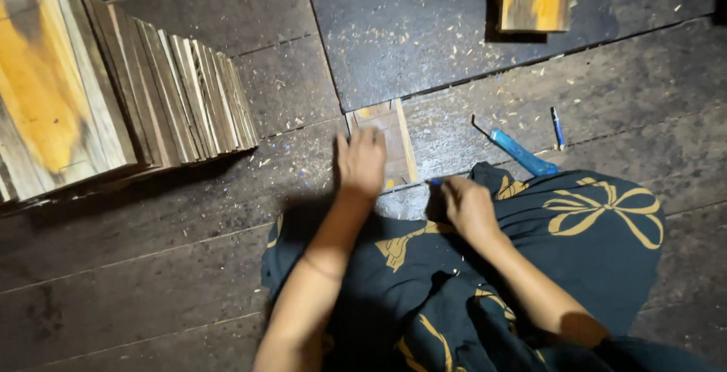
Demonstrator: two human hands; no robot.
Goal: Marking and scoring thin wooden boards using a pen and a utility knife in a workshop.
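- no packages, labels, signs or screens show anywhere around the hands.

You see a dark skirt (598, 243) patterned with yellow bow shapes, a bright blue tool (521, 152) on the dark brown floorboards (189, 266), a pale tan wood piece (390, 141), and grey-brown stacked boards (151, 84) streaked with orange-yellow
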